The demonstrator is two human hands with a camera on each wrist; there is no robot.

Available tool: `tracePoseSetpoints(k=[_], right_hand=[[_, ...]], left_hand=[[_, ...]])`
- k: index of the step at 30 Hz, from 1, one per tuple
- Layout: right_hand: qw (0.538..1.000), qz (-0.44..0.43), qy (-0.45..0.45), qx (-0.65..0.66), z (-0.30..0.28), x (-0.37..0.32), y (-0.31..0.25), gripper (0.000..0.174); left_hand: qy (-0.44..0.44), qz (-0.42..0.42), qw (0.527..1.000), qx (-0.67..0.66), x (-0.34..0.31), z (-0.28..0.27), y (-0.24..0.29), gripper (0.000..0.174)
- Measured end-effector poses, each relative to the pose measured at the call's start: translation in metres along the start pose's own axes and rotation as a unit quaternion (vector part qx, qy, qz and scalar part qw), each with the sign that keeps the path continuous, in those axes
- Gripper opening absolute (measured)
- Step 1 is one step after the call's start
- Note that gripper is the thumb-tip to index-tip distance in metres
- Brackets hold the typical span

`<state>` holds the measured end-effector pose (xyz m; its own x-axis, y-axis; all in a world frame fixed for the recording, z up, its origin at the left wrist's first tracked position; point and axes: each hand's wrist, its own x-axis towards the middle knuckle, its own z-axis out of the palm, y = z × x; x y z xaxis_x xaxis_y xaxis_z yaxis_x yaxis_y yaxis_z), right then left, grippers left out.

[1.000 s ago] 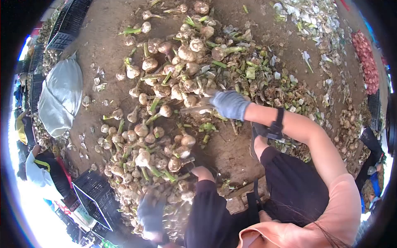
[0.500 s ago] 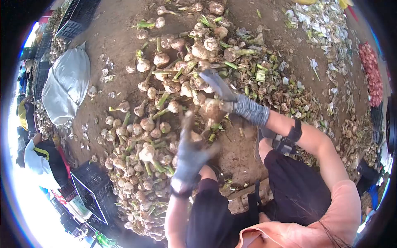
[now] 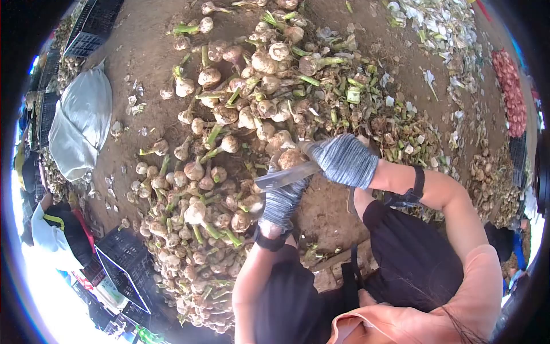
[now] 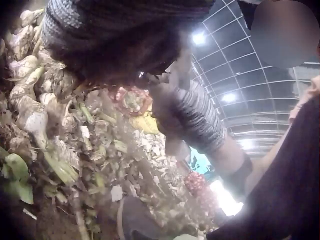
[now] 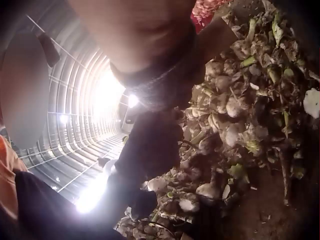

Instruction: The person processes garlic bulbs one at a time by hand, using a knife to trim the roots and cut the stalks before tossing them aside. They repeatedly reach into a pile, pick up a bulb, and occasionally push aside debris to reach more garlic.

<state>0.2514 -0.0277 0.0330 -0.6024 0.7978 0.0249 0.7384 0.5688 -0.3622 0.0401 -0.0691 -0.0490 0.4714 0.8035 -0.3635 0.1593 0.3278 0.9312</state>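
Observation:
My left hand (image 3: pixel 283 200), in a grey knit glove, holds a soil-stained garlic bulb (image 3: pixel 292 158) low over the pile, its fingers partly hidden behind a knife. My right hand (image 3: pixel 347 160), gloved alike, grips the knife, whose broad blade (image 3: pixel 286 176) points left and lies across the near side of the bulb, overlapping my left hand. The left wrist view has the right glove (image 4: pixel 195 115) close beside the left one (image 4: pixel 115 30). Dark shade hides the grip in the right wrist view. Many garlic bulbs with cut green stems (image 3: pixel 195 212) lie left of and beyond both hands.
Cut stems and dry leaves (image 3: pixel 355 94) litter the ground beyond my right hand. A pale sack (image 3: pixel 83 123) and black crates (image 3: pixel 123 264) stand at the left. Red net bags (image 3: pixel 509 92) are at the far right. My knees (image 3: pixel 418 252) flank the work spot.
The left hand has come up from the near pile to the right hand and now holds a bulb. The right hand has drawn nearer with the knife, which now lies across the bulb.

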Motion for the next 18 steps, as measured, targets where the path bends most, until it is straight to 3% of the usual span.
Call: tracePoseSetpoints(k=[1,3,6,9,11,13,14,15,17,18], right_hand=[[1.0,-0.001,-0.004,-0.017,0.003,0.0,0.003,0.026],[0.999,0.013,-0.022,-0.035,0.004,0.0,0.004,0.025],[0.997,0.069,-0.034,-0.007,-0.021,0.0,0.0,0.02],[0.986,0.147,-0.037,0.066,0.045,-0.048,0.048,0.018],[0.932,0.329,-0.133,0.078,0.026,-0.061,0.061,0.02],[0.929,0.281,-0.066,0.232,0.03,-0.075,0.059,0.021],[0.918,0.253,-0.025,0.303,0.035,-0.077,0.062,0.022],[0.925,0.262,-0.046,0.273,0.047,-0.073,0.064,0.025],[0.875,0.345,-0.18,0.288,0.03,-0.045,0.053,0.026],[0.88,0.314,-0.181,0.308,0.028,-0.035,0.049,0.025]], left_hand=[[-0.001,-0.009,1.0,-0.019,0.0,0.001,0.011,0.033],[0.06,-0.069,0.979,-0.181,-0.002,0.008,0.04,0.037],[0.05,-0.06,0.996,0.046,0.001,0.011,0.058,0.039],[0.108,-0.011,0.98,-0.167,-0.002,0.023,0.061,0.057],[0.111,-0.043,0.93,-0.347,0.002,0.018,0.051,0.062],[0.087,-0.064,0.948,-0.299,0.005,0.015,0.069,0.06],[0.082,-0.03,0.976,-0.202,0.005,0.014,0.057,0.063],[0.052,-0.044,0.968,-0.241,0.004,0.016,0.065,0.058],[0.007,0.04,0.999,0.025,0.005,0.009,0.049,0.038],[0.006,0.043,0.995,0.091,0.005,0.011,0.054,0.031]])
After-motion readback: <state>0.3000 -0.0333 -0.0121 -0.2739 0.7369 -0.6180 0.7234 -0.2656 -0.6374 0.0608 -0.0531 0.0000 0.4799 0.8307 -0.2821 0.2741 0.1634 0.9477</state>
